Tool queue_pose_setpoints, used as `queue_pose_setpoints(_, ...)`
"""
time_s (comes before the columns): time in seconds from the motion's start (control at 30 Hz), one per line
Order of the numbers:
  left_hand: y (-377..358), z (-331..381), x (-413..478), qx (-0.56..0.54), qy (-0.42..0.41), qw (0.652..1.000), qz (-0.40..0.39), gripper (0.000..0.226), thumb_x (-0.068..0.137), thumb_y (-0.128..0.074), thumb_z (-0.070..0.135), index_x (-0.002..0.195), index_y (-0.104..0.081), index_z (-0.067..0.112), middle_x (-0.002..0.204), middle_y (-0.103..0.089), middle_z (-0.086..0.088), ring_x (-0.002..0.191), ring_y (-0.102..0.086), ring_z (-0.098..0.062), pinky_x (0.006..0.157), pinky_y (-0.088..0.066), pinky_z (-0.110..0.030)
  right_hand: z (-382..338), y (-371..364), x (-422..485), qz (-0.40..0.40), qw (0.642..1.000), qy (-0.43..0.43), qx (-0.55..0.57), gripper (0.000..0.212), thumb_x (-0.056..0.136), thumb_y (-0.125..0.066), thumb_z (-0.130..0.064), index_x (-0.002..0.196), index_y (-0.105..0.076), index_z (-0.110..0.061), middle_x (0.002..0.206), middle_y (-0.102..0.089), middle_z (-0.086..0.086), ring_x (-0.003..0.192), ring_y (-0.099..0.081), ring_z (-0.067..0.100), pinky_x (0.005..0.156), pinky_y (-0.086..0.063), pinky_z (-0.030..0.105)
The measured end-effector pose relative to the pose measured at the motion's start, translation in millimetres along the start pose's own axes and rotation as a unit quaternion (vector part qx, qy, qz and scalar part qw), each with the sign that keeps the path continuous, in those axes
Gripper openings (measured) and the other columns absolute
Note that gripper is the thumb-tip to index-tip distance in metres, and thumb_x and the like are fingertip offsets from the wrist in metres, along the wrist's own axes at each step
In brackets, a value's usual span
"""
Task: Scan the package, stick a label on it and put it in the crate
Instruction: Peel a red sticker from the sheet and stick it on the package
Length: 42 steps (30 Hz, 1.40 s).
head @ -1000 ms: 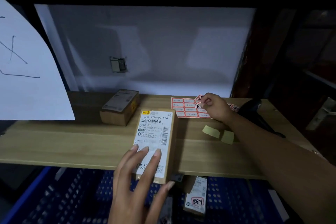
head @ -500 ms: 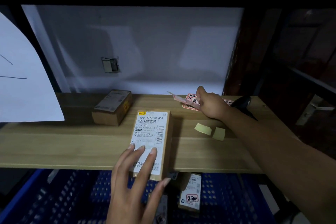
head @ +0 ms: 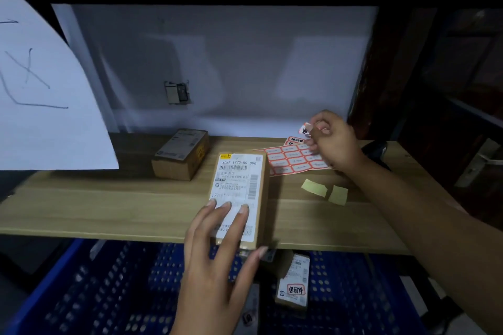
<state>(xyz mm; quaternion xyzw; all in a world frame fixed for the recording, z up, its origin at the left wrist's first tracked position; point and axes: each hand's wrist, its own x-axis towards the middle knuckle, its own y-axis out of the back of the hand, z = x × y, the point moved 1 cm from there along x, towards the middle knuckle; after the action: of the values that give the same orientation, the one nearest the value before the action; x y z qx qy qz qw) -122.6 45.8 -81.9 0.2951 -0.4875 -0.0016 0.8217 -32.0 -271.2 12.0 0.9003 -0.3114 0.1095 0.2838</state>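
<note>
A brown cardboard package [head: 241,185] with a white shipping label lies lengthwise on the wooden shelf [head: 109,207], its near end at the front edge. My left hand [head: 217,264] rests flat on its near end, fingers spread, thumb along the right side. My right hand [head: 330,139] is raised above the red-bordered sticker sheet [head: 291,159] at the back right and pinches one small red-and-white label [head: 305,128] between thumb and fingers. The blue perforated crate [head: 109,288] sits below the shelf.
A second cardboard box [head: 181,153] stands at the back of the shelf. Two yellow paper scraps [head: 325,190] lie right of the package. A black scanner [head: 377,148] lies behind my right wrist. A labelled package [head: 292,284] lies in the crate. White paper [head: 40,95] hangs at left.
My right hand has peeled one label off the sheet and lifted it. The sheet, lifted half a second ago, lies flat again. My left hand stays on the package.
</note>
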Motion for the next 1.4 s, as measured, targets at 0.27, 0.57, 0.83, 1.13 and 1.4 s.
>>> queue_pose_setpoints(0.27, -1.0, -4.7, 31.2, -0.016, 0.022, 0.999, 0.039, 0.072, 0.1, -0.07, 0.036, 0.154, -0.04, 0.0, 0.154, -0.045, -0.012, 0.153, -0.039, -0.027, 0.13, -0.029, -0.033, -114.4, 2.9, -124.6, -0.214, 0.944, -0.012, 0.252, 0.009, 0.087, -0.077, 0.002, 0.094, -0.072, 0.006, 0.073, -0.077, 0.017, 0.059, -0.072, 0.017, 0.061, -0.064, 0.029)
queue_pose_setpoints(0.57, 1.8, 7.1, 44.8, -0.046, -0.004, 0.997, 0.054, 0.068, 0.097, -0.073, 0.027, 0.153, -0.039, 0.011, 0.153, -0.04, -0.018, 0.151, -0.042, -0.033, 0.126, -0.039, -0.038, -132.0, -14.1, -150.1, -0.127, 0.973, -0.015, 0.193, 0.029, 0.081, -0.084, 0.003, 0.1, -0.062, 0.002, 0.073, -0.067, 0.013, 0.054, -0.071, 0.021, 0.058, -0.064, 0.042)
queue_pose_setpoints(0.83, 5.6, 13.1, 43.8, -0.051, -0.018, 0.996, 0.075, 0.059, 0.099, -0.07, 0.031, 0.144, -0.052, -0.002, 0.15, -0.044, -0.019, 0.149, -0.044, -0.031, 0.125, -0.041, -0.042, -130.6, -17.4, -157.8, -0.017, 0.997, 0.063, 0.046, 0.048, 0.066, -0.093, -0.035, 0.092, -0.054, -0.024, 0.081, -0.065, 0.002, 0.067, -0.071, 0.021, 0.059, -0.062, 0.046)
queue_pose_setpoints(1.13, 19.1, -5.4, 46.3, -0.033, -0.054, 0.992, 0.107, 0.06, 0.097, -0.076, 0.025, 0.142, -0.055, -0.009, 0.149, -0.043, -0.011, 0.153, -0.04, -0.029, 0.128, -0.036, -0.042, -127.0, -20.1, -164.1, -0.175, 0.949, -0.137, 0.224, 0.06, 0.087, -0.08, -0.023, 0.136, -0.046, -0.022, 0.107, -0.082, 0.009, 0.106, -0.077, 0.024, 0.103, -0.055, 0.052)
queue_pose_setpoints(1.4, 32.3, -4.6, 37.5, 0.001, -0.077, 0.994, 0.082, 0.064, 0.095, -0.078, 0.036, 0.139, -0.059, -0.007, 0.143, -0.06, -0.016, 0.149, -0.049, -0.035, 0.126, -0.04, -0.041, -125.6, -16.1, -178.7, -0.151, 0.937, -0.159, 0.271, 0.06, 0.083, -0.084, -0.011, 0.131, -0.052, -0.022, 0.095, -0.083, 0.011, 0.089, -0.082, 0.026, 0.079, -0.066, 0.038)
